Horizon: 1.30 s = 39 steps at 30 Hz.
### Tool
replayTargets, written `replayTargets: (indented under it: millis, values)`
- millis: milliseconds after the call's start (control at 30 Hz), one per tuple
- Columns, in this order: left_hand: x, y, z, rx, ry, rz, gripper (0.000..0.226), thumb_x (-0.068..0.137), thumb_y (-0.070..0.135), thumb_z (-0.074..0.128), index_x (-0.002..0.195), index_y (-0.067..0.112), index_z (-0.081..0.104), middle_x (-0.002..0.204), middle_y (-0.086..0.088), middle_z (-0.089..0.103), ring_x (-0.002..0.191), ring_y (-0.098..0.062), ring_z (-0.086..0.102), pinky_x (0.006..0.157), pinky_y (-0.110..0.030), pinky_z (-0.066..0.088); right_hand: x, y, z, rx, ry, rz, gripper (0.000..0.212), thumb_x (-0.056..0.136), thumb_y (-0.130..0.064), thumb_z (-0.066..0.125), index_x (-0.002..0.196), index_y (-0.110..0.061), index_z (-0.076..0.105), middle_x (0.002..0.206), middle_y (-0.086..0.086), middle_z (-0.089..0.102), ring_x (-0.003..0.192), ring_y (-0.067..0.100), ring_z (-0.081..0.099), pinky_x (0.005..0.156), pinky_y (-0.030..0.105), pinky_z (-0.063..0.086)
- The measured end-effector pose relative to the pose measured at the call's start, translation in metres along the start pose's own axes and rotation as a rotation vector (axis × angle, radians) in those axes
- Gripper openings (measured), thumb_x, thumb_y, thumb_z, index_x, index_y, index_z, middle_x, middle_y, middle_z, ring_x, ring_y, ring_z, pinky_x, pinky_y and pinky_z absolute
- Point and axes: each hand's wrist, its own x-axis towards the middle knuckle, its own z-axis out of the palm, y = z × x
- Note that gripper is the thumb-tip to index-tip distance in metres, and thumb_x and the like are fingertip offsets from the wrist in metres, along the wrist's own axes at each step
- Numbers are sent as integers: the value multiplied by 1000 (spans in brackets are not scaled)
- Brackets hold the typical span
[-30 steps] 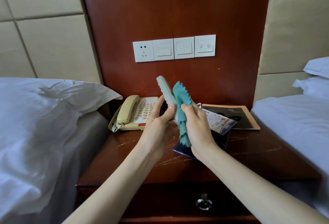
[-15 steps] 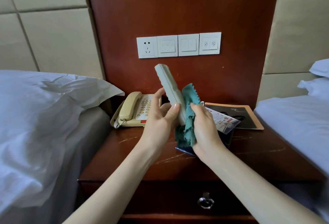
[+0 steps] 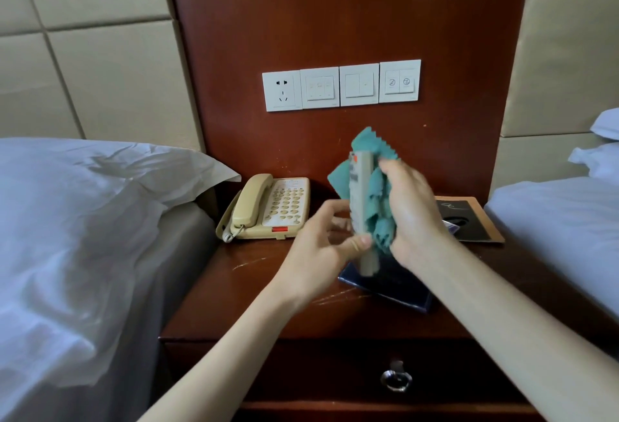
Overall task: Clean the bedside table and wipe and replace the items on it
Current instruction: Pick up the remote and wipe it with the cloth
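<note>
Above the dark wooden bedside table (image 3: 254, 304) I hold a pale grey remote control (image 3: 361, 207) nearly upright. My left hand (image 3: 321, 250) pinches its lower end with fingertips. My right hand (image 3: 410, 217) presses a teal cloth (image 3: 375, 197) against the remote's right side and top; the cloth wraps over the upper end. A beige telephone (image 3: 268, 208) sits at the table's back left. A dark blue holder (image 3: 385, 284) stands on the table under my hands, mostly hidden. A dark booklet (image 3: 469, 220) lies at the back right.
White-sheeted beds flank the table: one with a pillow (image 3: 83, 207) on the left, another bed (image 3: 562, 230) on the right. A row of wall switches and a socket (image 3: 341, 86) sits on the wooden panel behind. A drawer with a metal knob (image 3: 396, 379) is below the tabletop.
The remote has turned from a left tilt to nearly upright and dropped lower. My right hand has slid the cloth up from the lower part over its top end.
</note>
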Motion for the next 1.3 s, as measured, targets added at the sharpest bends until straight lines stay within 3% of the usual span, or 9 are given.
replayTargets:
  millis: [133,267,400,500,600,767,900,1100,1300]
  values:
    - [-7,-5,8,42,-46,-12,35,79,35,71,112,32,62,91,14,68,92,-8,66,82,-29,52,3,-13,4,-21,-87,-97,14,94,-25,55,86,-22,66,75,-2,72,68,13,69,60,28,55]
    - [-5,-8,10,-1,-4,-7,37,82,33,69,117,23,63,107,5,71,103,-13,66,93,-40,50,-5,0,0,-101,-196,-144,25,96,-28,52,80,-32,72,87,-5,75,84,12,71,71,29,57]
    - [-4,-10,9,-53,75,-17,26,83,22,67,109,20,67,98,2,74,91,-14,70,79,-33,55,-14,17,-7,-140,-276,-111,19,98,-26,50,105,-35,66,108,-8,72,103,9,67,79,24,56]
    - [-6,-13,4,-24,109,-23,36,75,35,75,108,21,68,100,1,74,94,-19,70,85,-42,56,-19,23,-12,-78,-276,-46,20,96,-27,52,110,-33,66,110,-4,72,103,14,68,79,28,57]
    - [-10,-13,1,-26,91,-22,41,76,38,73,110,16,66,103,2,73,96,-12,69,82,-31,55,-21,28,-15,-29,-285,-12,22,95,-24,54,98,-35,73,104,0,74,98,17,70,73,27,57]
    - [-11,-10,-4,-264,67,-82,44,79,26,67,118,7,60,111,-10,70,103,-25,67,85,-35,54,-22,30,-8,-207,-305,-147,22,91,-31,55,102,-43,69,106,-9,72,100,10,68,77,26,56]
    - [-8,-1,-13,-529,101,-121,45,76,21,68,117,3,59,106,-15,69,87,-24,69,74,-33,58,-22,32,-1,-317,-347,-210,23,89,-34,51,102,-47,64,108,-11,71,99,10,68,79,34,58]
    - [-3,2,-31,-744,167,-178,28,84,24,58,103,4,64,86,-7,75,77,-18,72,66,-23,56,-30,44,-2,-273,-339,-219,30,95,-27,49,97,-50,68,104,-15,72,99,4,67,74,15,52]
    - [-4,7,-57,-714,324,-223,23,86,25,61,95,5,68,84,-12,72,77,-22,71,64,-27,58,-28,50,-1,-329,-320,-144,27,96,-15,51,114,-27,67,110,-11,71,104,7,66,86,28,53]
